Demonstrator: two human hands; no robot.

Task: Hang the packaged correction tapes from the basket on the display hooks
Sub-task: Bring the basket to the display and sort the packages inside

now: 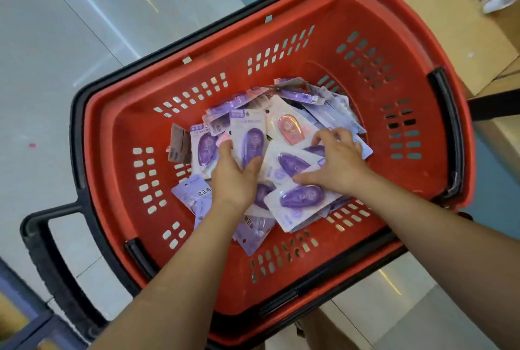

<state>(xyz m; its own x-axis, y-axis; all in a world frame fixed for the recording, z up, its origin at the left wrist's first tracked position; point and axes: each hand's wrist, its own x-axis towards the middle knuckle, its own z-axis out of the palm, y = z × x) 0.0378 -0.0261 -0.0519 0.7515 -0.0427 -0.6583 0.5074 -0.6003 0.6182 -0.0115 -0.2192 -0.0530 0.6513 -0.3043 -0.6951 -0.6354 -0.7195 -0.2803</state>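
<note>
Head view is showing both hands reaching down into the red basket (281,20), with pale tiled floor (56,40) showing beside it. The packaged correction tapes (301,197) are lying heaped in the basket's bottom, mostly purple, with one pink package (289,127) among them. The left grip (233,178) is closing thumb and fingers round a purple package (250,136) on the heap. The right grip (337,161) is resting on the heap, fingers bent, thumb stretched out; whether it is holding anything, I cannot tell.

Red slotted basket (365,26), black handles. Loose heap of carded correction tapes (298,195) on its floor, mostly purple; pink tape (289,127) at the heap's 12 o'clock.
</note>
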